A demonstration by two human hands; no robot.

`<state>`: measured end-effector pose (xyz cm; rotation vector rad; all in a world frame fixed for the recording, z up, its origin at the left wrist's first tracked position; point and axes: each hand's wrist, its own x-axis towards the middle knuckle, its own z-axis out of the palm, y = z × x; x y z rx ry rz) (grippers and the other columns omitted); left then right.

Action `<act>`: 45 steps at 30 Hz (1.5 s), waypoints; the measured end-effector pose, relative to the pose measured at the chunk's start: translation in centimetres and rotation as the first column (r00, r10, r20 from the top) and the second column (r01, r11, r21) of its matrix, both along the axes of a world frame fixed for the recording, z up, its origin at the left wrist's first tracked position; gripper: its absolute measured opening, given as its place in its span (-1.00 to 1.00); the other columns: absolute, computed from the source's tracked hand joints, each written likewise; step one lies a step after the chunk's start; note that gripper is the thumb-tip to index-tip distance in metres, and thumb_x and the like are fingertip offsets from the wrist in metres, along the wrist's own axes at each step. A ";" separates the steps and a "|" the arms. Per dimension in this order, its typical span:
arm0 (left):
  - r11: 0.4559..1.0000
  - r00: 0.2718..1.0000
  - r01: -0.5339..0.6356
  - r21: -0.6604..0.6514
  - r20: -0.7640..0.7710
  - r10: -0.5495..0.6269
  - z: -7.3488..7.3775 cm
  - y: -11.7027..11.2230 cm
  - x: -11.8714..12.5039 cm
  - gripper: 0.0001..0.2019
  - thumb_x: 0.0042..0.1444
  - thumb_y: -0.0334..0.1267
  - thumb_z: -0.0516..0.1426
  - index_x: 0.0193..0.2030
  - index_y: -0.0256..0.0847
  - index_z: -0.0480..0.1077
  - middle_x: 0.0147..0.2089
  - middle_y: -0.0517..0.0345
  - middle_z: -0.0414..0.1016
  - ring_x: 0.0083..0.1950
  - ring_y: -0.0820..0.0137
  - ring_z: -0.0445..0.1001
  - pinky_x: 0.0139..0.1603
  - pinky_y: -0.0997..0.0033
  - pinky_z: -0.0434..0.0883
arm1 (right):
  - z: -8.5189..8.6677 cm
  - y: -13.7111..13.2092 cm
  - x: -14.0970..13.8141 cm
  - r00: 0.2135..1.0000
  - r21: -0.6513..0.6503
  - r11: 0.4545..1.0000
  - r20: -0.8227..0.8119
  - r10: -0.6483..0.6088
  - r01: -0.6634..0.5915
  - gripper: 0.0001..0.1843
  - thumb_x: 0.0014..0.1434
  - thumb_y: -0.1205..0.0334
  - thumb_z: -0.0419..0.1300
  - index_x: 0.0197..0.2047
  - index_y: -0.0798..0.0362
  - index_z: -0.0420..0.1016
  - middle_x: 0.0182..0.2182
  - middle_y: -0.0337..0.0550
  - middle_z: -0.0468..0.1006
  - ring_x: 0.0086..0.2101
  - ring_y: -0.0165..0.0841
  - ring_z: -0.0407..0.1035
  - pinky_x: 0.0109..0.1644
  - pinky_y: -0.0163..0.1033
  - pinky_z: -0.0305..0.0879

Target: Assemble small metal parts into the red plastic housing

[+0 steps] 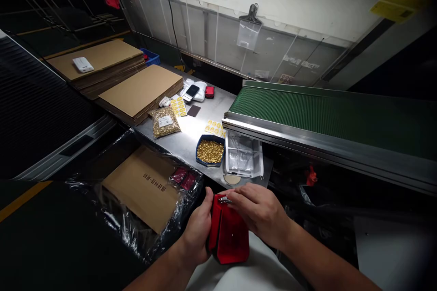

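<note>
Low in the head view, above my lap, my left hand [197, 232] is wrapped round the left side of a red case [233, 236] with a dark seam, its thumb up along the edge. My right hand [261, 209] reaches over the top of the case, its fingers bent and pinching a small shiny metal piece [224, 199] at the upper edge. Part of that piece is hidden by the fingers, so its exact kind is unclear. Just beyond stand a dark blue bin [197, 151] of small gold-coloured metal parts and a white divided tray [261, 157] holding clear plastic bags.
A green conveyor belt [283, 107] runs off to the right. On the metal table [186, 138] lie a bag of gold parts [164, 122], yellow sticker sheets [178, 106], a phone [191, 92] and cardboard stacks [141, 88]. A plastic-lined box with a cardboard sheet [143, 191] stands lower left.
</note>
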<state>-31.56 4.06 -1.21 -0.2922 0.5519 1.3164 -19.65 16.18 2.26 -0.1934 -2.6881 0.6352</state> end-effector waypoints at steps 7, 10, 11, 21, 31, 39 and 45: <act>0.999 1.000 -0.013 -0.053 -0.026 0.012 0.0 -0.2 -0.2 -0.40 0.28 0.16 -0.02 0.15 -0.37 0.36 -0.15 -0.16 0.61 -0.23 0.19 0.58 -0.13 0.24 0.46 | -0.4 -0.6 1.9 0.975 -0.191 0.964 -0.089 -0.205 0.185 -0.67 0.25 0.40 0.17 0.07 -0.03 0.36 -0.22 -0.06 0.52 -0.25 -0.27 0.41 -0.21 -0.16 0.38; 0.997 0.998 -0.042 -0.060 0.034 0.044 -0.1 0.1 -0.2 -0.38 0.29 0.16 -0.04 0.23 -0.35 0.29 -0.04 -0.20 0.58 -0.17 0.14 0.59 -0.10 0.18 0.47 | -0.7 -1.9 2.5 0.972 -0.315 0.946 -0.183 -0.144 0.081 -0.63 0.21 0.39 0.16 0.08 0.01 0.30 -0.19 -0.02 0.50 -0.18 -0.21 0.41 -0.08 -0.04 0.39; 0.997 0.996 -0.045 -0.067 0.073 0.050 -0.2 0.2 -0.1 -0.38 0.30 0.15 -0.05 0.23 -0.36 0.28 -0.02 -0.21 0.57 -0.14 0.12 0.58 -0.08 0.16 0.48 | -0.8 -2.4 2.5 0.971 -0.332 0.943 -0.219 -0.091 0.014 -0.63 0.20 0.37 0.15 0.08 0.03 0.29 -0.23 -0.04 0.50 -0.22 -0.22 0.41 -0.04 0.00 0.38; 0.960 0.668 -0.264 -0.087 -0.734 0.117 0.0 0.0 1.4 -0.57 0.27 0.04 0.08 0.14 -0.17 0.43 0.21 -0.02 0.42 0.28 0.15 0.30 0.29 0.30 0.24 | -3.0 -3.2 -0.5 0.743 -0.986 0.018 0.112 -0.660 0.165 -0.61 0.33 -0.06 0.00 -0.36 0.04 0.38 -0.62 -0.29 0.30 -0.58 -0.41 0.19 -0.49 -0.30 0.16; 0.989 0.190 -0.107 0.106 -0.974 0.125 1.1 -1.8 1.9 -0.63 0.32 -0.10 0.05 0.21 -0.02 0.40 0.26 0.11 0.38 0.29 0.17 0.27 0.32 0.34 0.17 | -3.4 -1.9 -1.4 0.622 -0.909 -0.417 0.340 -0.705 0.024 -0.61 0.14 -0.12 0.25 -0.40 0.07 0.49 -0.69 -0.36 0.26 -0.64 -0.46 0.15 -0.51 -0.33 0.21; 0.992 0.050 -0.105 0.076 -0.995 0.081 0.7 -1.2 1.8 -0.73 0.26 -0.12 0.11 0.07 -0.01 0.44 0.05 0.07 0.46 0.07 0.18 0.42 0.10 0.34 0.33 | -3.3 -2.1 -1.7 0.599 -0.927 -0.364 0.342 -0.724 0.089 -0.59 0.14 -0.12 0.26 -0.38 0.11 0.49 -0.67 -0.34 0.30 -0.62 -0.52 0.13 -0.57 -0.43 0.11; 0.997 0.030 -0.037 0.065 -0.997 0.066 0.5 -0.9 0.9 -0.56 0.01 -0.11 0.35 0.04 -0.05 0.42 -0.04 0.07 0.49 -0.07 0.18 0.47 -0.04 0.37 0.40 | -2.5 -1.6 -1.6 0.672 -0.957 -0.166 0.285 -0.683 0.237 -0.52 0.18 -0.22 0.18 -0.42 0.07 0.42 -0.66 -0.34 0.28 -0.63 -0.49 0.09 -0.58 -0.38 0.08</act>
